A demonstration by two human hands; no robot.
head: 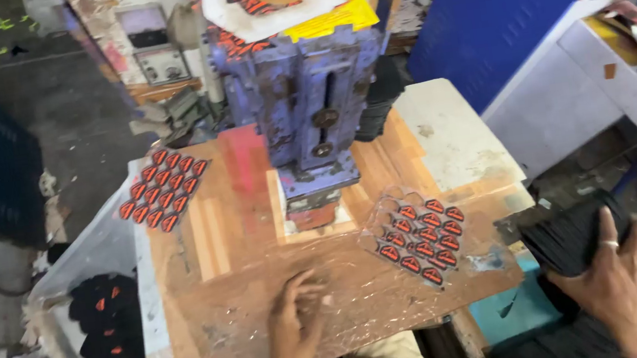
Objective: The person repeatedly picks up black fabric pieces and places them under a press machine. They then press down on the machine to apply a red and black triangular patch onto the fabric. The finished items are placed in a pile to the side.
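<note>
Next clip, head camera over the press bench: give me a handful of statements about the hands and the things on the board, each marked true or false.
1. The left hand lies flat on the plastic-covered wooden board. True.
2. The right hand holds a sticker sheet. False: it grips a stack of black fabric pieces, off the board's right edge.
3. Two sheets of red-and-black stickers lie on the board, one at the far left, one near the right. True.
4. The blue press stands at the board's near edge. False: it stands at the far side, in the middle.
5. The right hand wears a ring. True.
</note>
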